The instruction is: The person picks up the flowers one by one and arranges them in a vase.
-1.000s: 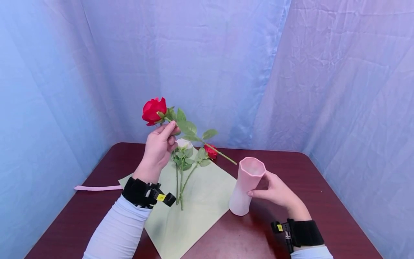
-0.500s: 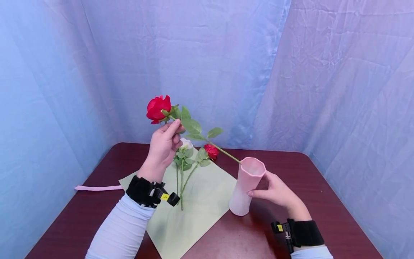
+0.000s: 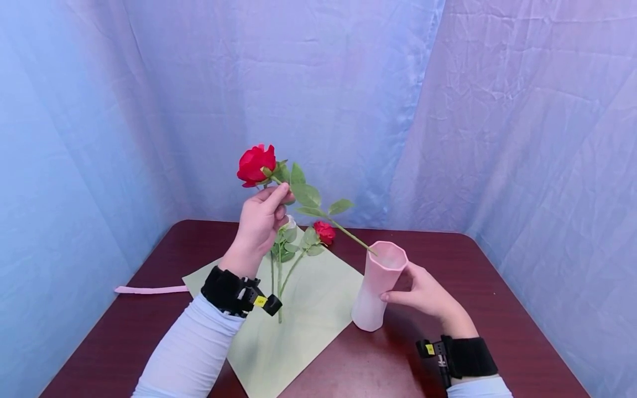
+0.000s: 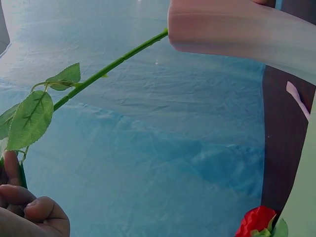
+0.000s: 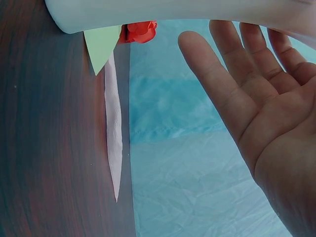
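Note:
My left hand [image 3: 261, 221] pinches a long-stemmed red rose [image 3: 256, 166] just below its bloom. The stem slants down to the right, and its cut end is just inside the mouth of a pink-to-white vase [image 3: 373, 298]. In the left wrist view the green stem [image 4: 116, 61] meets the vase's pink rim [image 4: 192, 29]. My right hand [image 3: 428, 293] holds the upright vase at its right side, thumb in front and fingers reaching behind. The right wrist view shows those fingertips partly hidden by the vase wall [image 5: 148, 12].
A pale green paper sheet [image 3: 303, 342] lies on the dark red table [image 3: 448, 254]. On it are a smaller red rose [image 3: 324, 232] and a white rose [image 3: 290, 224], partly behind my left hand, with several stems. A pink strip [image 3: 151, 289] sticks out at the left. Curtains surround the table.
My left hand has moved right with the red rose, and the stem's end has gone from outside the vase's rim to inside its mouth. The right hand and vase stay put.

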Motion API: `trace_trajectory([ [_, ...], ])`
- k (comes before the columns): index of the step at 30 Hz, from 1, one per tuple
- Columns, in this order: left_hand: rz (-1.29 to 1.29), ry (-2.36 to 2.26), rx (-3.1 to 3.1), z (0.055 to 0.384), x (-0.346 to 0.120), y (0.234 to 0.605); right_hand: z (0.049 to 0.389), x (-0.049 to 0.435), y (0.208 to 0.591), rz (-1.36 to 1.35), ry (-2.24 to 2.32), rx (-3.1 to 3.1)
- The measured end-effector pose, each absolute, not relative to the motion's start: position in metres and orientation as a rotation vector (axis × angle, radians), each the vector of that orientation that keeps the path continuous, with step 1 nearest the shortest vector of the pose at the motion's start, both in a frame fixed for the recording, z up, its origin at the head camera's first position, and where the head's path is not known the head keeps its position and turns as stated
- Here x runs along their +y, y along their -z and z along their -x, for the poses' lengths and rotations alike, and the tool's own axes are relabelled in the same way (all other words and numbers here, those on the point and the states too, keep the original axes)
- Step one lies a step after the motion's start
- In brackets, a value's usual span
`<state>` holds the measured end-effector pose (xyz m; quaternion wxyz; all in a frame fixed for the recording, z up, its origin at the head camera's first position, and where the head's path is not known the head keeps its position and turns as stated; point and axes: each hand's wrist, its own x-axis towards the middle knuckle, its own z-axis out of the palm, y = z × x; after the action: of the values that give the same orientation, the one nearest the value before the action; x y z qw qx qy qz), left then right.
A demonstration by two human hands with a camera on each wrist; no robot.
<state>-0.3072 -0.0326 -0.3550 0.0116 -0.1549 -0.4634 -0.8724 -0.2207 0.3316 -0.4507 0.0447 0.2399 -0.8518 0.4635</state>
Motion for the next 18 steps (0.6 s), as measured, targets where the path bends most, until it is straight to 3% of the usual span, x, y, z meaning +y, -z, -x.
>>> trace_trajectory([
  [18, 0.608, 2.649, -1.614, 0.303, -0.018, 0.355, 0.223, 0.331, 0.451, -0.739, -1.397, -2.595],
])
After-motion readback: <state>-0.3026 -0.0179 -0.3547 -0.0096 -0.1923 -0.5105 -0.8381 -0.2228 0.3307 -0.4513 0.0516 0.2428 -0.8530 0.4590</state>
